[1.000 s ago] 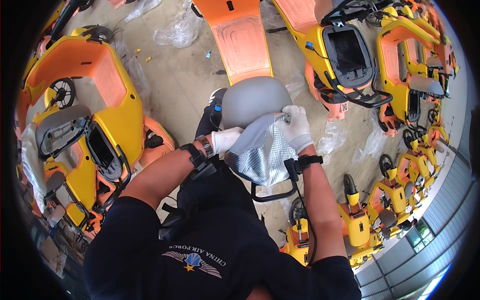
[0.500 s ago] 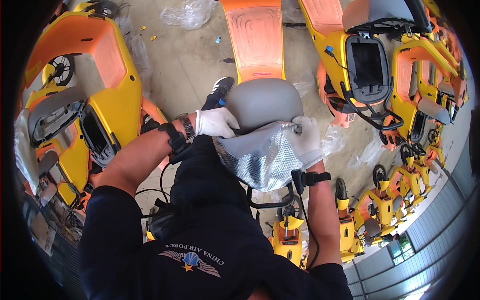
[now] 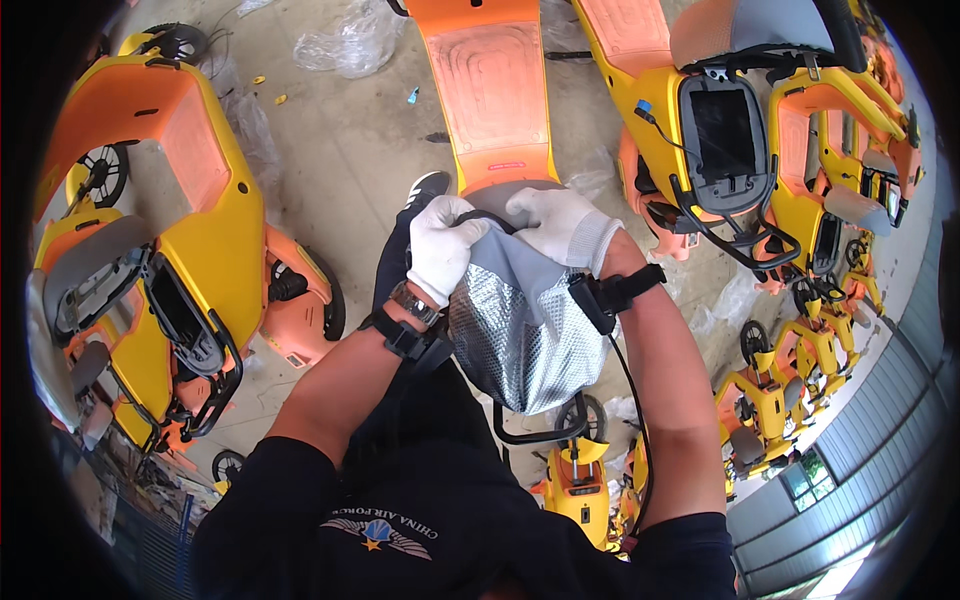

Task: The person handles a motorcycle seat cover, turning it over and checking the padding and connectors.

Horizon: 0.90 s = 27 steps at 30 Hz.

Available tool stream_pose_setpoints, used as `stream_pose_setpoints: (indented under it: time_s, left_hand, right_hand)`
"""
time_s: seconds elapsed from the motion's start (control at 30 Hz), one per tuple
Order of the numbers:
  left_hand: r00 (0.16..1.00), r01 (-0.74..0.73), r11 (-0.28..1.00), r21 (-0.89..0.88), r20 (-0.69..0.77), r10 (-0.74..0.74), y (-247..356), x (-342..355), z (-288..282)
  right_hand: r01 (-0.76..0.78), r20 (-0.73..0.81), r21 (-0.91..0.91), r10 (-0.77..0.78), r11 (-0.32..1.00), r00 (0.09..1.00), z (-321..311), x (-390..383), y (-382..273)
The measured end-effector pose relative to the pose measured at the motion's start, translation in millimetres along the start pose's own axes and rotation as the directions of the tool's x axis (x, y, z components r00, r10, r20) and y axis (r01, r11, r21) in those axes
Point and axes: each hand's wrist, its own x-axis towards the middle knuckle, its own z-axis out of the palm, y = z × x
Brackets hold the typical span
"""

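Looks like mid-way through fitting a silver cover (image 3: 520, 335) over a grey seat (image 3: 520, 190), judging by how things sit. Both gloved hands up at the top edge of the cover, right where it meets the seat rim. Left hand (image 3: 440, 250) closed tight, fingers curled around a bunched fold of the cover at the upper left corner. Right hand (image 3: 560, 225) also closed, gripping the cover's top edge just beside the left, knuckles nearly touching the seat. Cover hanging down from both grips toward the chest, quilted shiny side out, lower part loose and slack between the forearms. Only a thin sliver of seat showing above the gloves, right at the foot of the orange deck (image 3: 495, 95). Can't tell how much of the seat is already inside the cover, since the fabric hides it.

Next move probably calls for keeping both grips firm and stretching the edge evenly around the rim, without letting the slack bunch on one side. Black strap (image 3: 610, 295) on the right wrist with a cable running down the arm, worth keeping clear of the fabric.
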Motion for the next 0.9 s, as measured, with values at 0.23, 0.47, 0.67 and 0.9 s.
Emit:
stream_pose_setpoints:
  time_s: [0.23, 0.47, 0.67, 0.9]
  left_hand:
    - [0.982, -0.13, 0.99, -0.055, -0.144, 0.12, -5.4, -8.2, 11.4]
    - [0.981, -0.115, 0.987, -0.108, -0.17, 0.096, -10.6, -6.0, 11.1]
    - [0.974, -0.087, 0.992, -0.09, -0.214, 0.066, -14.4, -3.0, 7.1]
    - [0.987, -0.048, 0.991, -0.124, -0.157, 0.028, -13.4, 4.2, -3.7]
  right_hand:
    - [0.203, 0.149, -0.064, -0.192, 0.977, 0.97, 3.6, 2.8, -1.4]
    - [-0.135, 0.204, 0.422, 0.051, 0.896, 0.978, -9.3, -29.9, 14.0]
    - [-0.331, 0.418, 0.326, 0.179, 0.886, 0.891, -25.2, -59.8, 64.1]
    - [-0.233, 0.092, 0.657, 0.231, 0.717, 0.969, -10.0, -65.2, 78.5]
